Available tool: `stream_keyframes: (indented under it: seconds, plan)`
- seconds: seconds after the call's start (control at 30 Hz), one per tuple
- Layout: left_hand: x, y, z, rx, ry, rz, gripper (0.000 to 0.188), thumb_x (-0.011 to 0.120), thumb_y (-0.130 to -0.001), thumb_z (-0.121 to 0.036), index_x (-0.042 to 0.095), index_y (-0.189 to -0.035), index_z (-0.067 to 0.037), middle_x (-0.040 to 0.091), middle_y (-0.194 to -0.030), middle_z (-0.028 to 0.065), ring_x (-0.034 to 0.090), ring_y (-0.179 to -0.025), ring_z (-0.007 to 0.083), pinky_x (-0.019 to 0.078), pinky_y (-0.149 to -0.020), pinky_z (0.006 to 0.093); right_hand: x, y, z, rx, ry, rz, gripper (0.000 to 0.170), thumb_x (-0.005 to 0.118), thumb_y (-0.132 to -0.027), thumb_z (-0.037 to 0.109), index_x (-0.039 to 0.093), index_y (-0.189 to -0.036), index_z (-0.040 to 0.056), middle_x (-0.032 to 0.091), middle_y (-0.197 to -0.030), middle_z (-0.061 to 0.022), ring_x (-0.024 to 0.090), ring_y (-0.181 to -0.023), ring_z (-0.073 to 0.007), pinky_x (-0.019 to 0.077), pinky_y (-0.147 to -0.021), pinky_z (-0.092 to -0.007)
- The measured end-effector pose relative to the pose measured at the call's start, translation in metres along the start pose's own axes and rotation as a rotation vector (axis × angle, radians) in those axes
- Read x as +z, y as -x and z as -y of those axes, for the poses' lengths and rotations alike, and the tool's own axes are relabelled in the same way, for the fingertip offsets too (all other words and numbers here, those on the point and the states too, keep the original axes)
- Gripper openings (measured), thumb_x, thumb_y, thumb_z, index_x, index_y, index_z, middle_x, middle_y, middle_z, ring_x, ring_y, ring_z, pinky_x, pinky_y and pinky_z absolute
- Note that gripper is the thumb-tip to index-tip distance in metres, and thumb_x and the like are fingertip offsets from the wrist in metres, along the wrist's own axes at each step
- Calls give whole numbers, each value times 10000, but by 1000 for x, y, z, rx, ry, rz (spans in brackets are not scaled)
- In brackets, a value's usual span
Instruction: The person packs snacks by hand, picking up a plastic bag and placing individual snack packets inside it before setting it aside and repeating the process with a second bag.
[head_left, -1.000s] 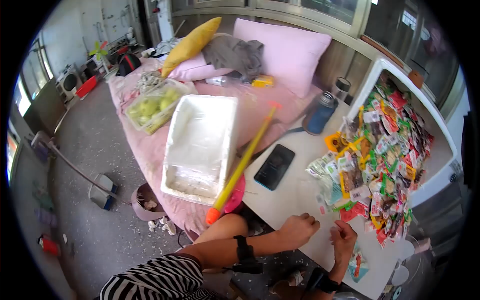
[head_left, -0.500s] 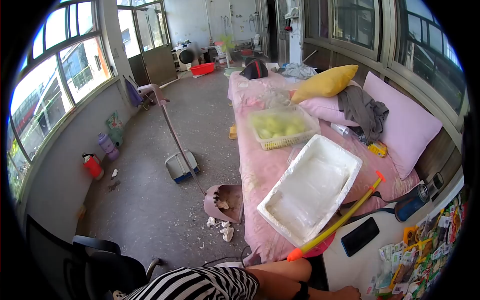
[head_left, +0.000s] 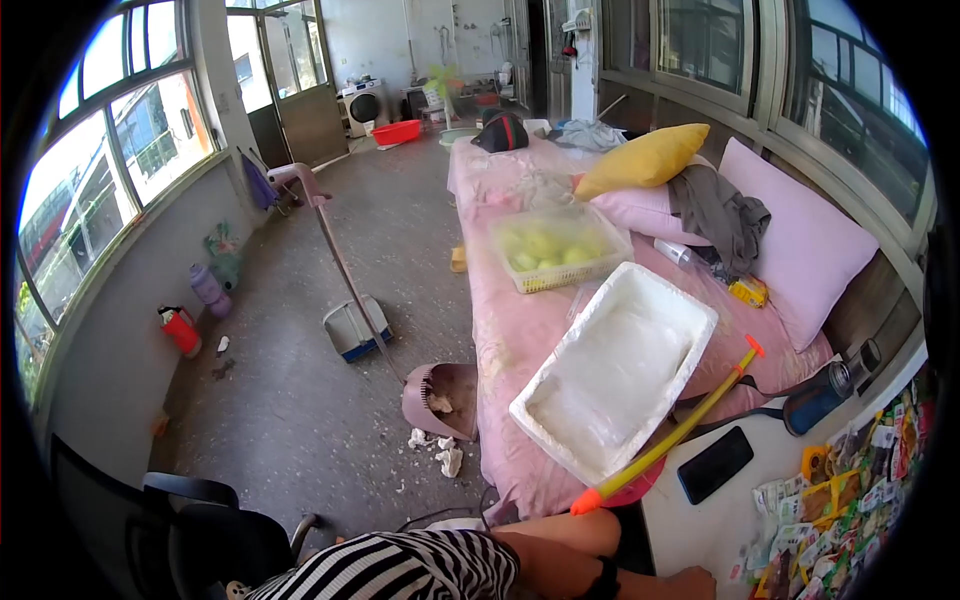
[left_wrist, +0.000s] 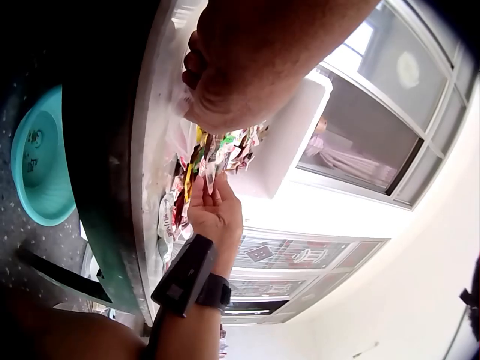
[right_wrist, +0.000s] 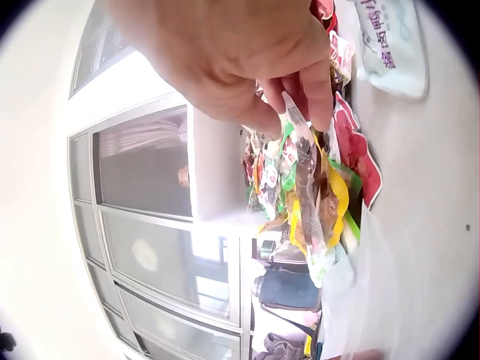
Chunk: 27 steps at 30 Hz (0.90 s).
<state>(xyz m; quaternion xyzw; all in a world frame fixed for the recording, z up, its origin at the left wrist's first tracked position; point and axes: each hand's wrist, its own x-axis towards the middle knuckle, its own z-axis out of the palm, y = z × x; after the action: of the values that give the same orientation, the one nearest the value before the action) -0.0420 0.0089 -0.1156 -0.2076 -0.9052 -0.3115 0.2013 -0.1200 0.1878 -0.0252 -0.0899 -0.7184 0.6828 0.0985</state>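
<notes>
My right hand (right_wrist: 255, 60) pinches the upper end of a clear snack packet (right_wrist: 306, 180) with something brown inside, in the right wrist view. Below it spreads a pile of colourful snack packets (right_wrist: 268, 176). A thin clear plastic bag (right_wrist: 375, 277) hangs along the table edge of that pile. My left hand (left_wrist: 232, 86) has its fingers curled at this bag, low over the tabletop; its fingertips are partly hidden. In the head view only the left hand (head_left: 692, 582) shows, at the bottom edge. A pale printed pouch (right_wrist: 391, 49) lies on the table.
On the table are a phone (head_left: 715, 465) and a dark blue bottle (head_left: 820, 398). A white foam box (head_left: 610, 370), a yellow stick with orange ends (head_left: 670, 440) and a basket of green fruit (head_left: 560, 250) rest on the pink bed. A dustpan (head_left: 440, 400) stands on the floor.
The head view has swung up and left, so the room shows and the right hand has left the frame. Over the last half second the head view shifts only slightly.
</notes>
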Motion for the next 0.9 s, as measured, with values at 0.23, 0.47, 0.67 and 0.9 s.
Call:
stream_keyframes:
  seconds: [0.23, 0.47, 0.67, 0.9]
  plan:
    - [-46, -5, -23, -123, 7, 62, 75, 607, -697, -68, 592, -758, -28, 593, -744, 134, 598, -727, 326, 505, -599, 417, -82, 15, -43, 121, -249, 178, 317, 681, -837, 113, 592, -1128, 26, 654, -989, -88, 629, -873, -216, 518, -717, -389]
    - [-72, -12, -32, -134, 43, 132, 170, 703, -725, -85, 579, -832, -37, 589, -745, 124, 601, -737, 338, 482, -609, 442, -38, 49, -30, -73, 26, 107, 147, 621, -871, 32, 651, -1012, 6, 634, -839, 18, 584, -780, -74, 508, -636, -243]
    - [-71, -14, -28, -175, 117, 113, 139, 704, -742, -81, 626, -847, -34, 619, -757, 139, 607, -688, 343, 473, -608, 434, -55, 61, 25, 27, -105, 47, 163, 557, -902, 77, 602, -1032, -9, 616, -767, -30, 618, -583, -141, 508, -462, -254]
    - [-68, -15, -26, -180, 194, 13, 77, 659, -759, -25, 640, -833, -27, 612, -738, 151, 594, -647, 355, 463, -564, 429, -83, 73, 31, 199, 1, 327, 162, 568, -878, 71, 630, -1009, -1, 664, -827, -67, 585, -530, -125, 464, -446, -251]
